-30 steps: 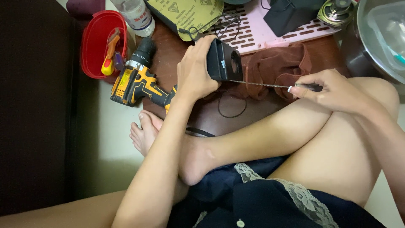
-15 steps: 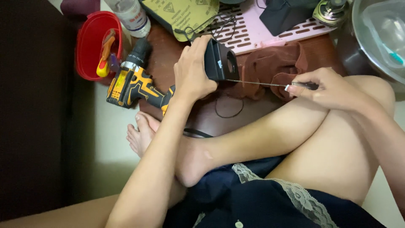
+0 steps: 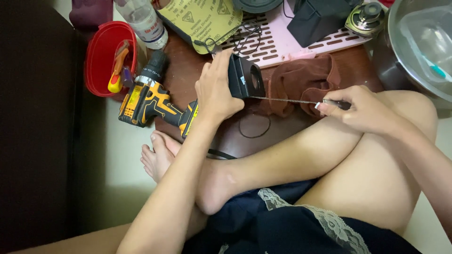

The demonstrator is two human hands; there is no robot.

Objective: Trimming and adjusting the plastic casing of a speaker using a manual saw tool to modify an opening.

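Note:
My left hand [image 3: 215,89] grips a small black box with a round opening [image 3: 247,77], holding it on edge on a low brown wooden board [image 3: 202,63]. My right hand [image 3: 360,106] pinches the dark handle of a thin round file [image 3: 287,99]. The file's tip reaches into the box's round opening. A brown cloth [image 3: 308,80] lies under the file. My crossed bare legs and a foot fill the lower part of the view.
A yellow and black cordless drill [image 3: 150,101] lies left of my left hand. A red bowl with small tools [image 3: 101,59], a clear bottle [image 3: 143,19], a sandpaper sheet [image 3: 202,16], a pink slatted tray [image 3: 282,42], a black box [image 3: 320,16] and a metal basin [image 3: 419,44] are behind.
The view shifted slightly. My right hand has moved a little along the file's line while my left hand keeps the box in place.

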